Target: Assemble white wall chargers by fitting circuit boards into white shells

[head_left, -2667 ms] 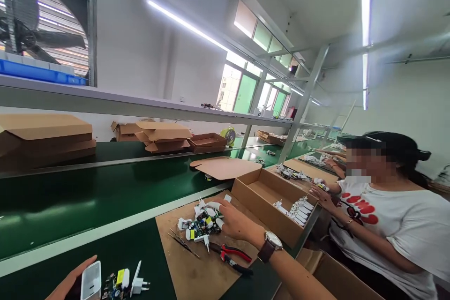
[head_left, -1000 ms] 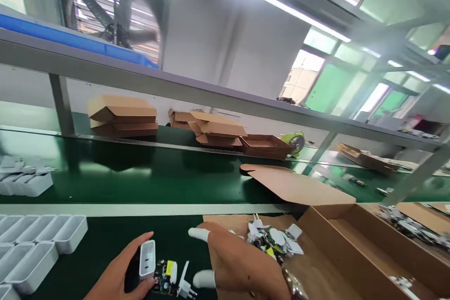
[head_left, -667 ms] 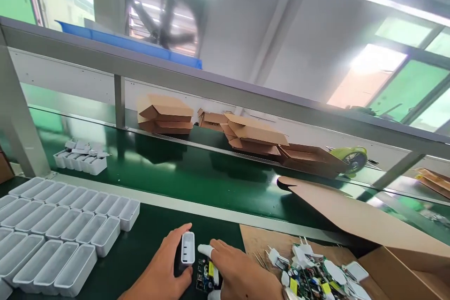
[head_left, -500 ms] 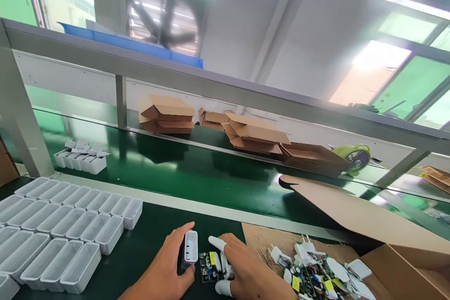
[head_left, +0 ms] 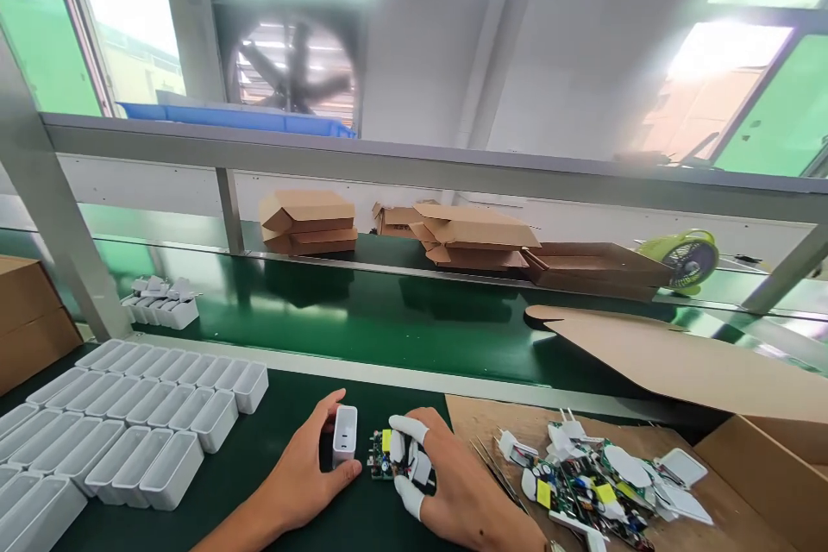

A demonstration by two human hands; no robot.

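Many hollow white cases (head_left: pixel 174 490) crowd the left end of the bench (head_left: pixel 272 418) up to its far edge, and mid-bench the left hand (head_left: pixel 309 467) grips one case (head_left: pixel 345 440) beside a board (head_left: pixel 379 459) the right hand (head_left: pixel 462 479) pinches.

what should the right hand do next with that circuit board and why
Probably bring the circuit board left towards the white case: the right hand grips the board by the end away from the case, its free end points at the case, and the left hand holds the case across a small gap, its hollow seeming to face the camera.
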